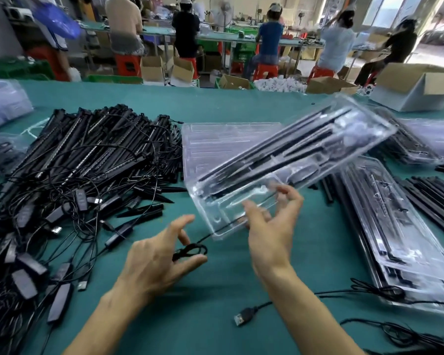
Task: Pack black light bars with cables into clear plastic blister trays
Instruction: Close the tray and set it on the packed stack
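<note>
Blister tray (223, 201), clear and loaded with black light bars (287, 149), sits tilted and motion-blurred just beyond the right hand (269, 239), its near end against that hand's fingers. Blur prevents telling whether those fingers, loosely spread, actually grip the rim.

The left hand (154, 260) pinches a small cable coil (190, 250) between thumb and fingers. A thin lead runs from the coil to the tray's near corner, so the coil is probably held bundled for tucking into the empty end pocket.

An empty tray (215, 139) lies beyond both hands, partly under the lifted one. A tangled pile of loose bars (87, 155) crowds the left hand's outer side, and filled trays (395, 239) crowd the right hand's outer side. Bare surface (215, 290) shows between the forearms, with a USB plug (240, 319) near the right wrist that may snag.
</note>
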Demonstrator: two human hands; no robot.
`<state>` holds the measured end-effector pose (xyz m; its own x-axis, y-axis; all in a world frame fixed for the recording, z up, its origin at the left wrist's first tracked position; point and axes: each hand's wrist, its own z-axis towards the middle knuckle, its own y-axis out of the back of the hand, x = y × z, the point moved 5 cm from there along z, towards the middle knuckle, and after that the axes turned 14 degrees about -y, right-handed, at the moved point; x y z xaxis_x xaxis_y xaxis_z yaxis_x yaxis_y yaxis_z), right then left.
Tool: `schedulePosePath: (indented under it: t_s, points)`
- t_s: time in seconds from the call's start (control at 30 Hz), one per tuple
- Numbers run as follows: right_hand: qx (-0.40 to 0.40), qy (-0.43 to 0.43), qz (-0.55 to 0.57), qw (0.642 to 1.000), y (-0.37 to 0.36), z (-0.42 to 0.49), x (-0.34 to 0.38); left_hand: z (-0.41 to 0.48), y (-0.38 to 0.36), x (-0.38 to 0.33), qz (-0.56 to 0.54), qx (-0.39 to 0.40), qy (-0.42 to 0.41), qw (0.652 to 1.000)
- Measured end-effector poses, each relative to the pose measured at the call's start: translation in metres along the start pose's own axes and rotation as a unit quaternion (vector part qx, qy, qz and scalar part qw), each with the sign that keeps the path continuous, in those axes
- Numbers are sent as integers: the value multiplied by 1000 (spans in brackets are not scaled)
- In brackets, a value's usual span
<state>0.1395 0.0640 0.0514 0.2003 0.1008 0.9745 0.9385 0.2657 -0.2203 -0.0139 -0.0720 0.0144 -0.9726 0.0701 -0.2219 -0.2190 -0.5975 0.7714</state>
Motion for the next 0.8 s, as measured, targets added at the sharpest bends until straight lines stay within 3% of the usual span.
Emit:
schedulePosePath:
  t_s: [0.13,0.3,0.43,0.57,0.63,0.7,0.8]
  points:
    - [0,20,21,1000,8,28,30,8,-4,-13,64,-25,-65,995]
    - [0,-22,77,997,33,58,59,21,-2,-14,81,-52,-11,995]
    - [-25,-29,53,998,85,81,91,14,-8,-6,102,-26,-4,994]
    - [-103,-47,-46,993,155,97,123,35,-16,-31,102,-39,-82,991]
    - [-156,-61,-103,980,194,105,132,52,-30,-53,78,-8,-120,990]
    - [-158,-77,-139,975,223,106,138,64,-50,-74,74,24,-150,986]
    - [-140,-140,-185,963,255,107,130,70,-88,-86,69,131,-117,982]
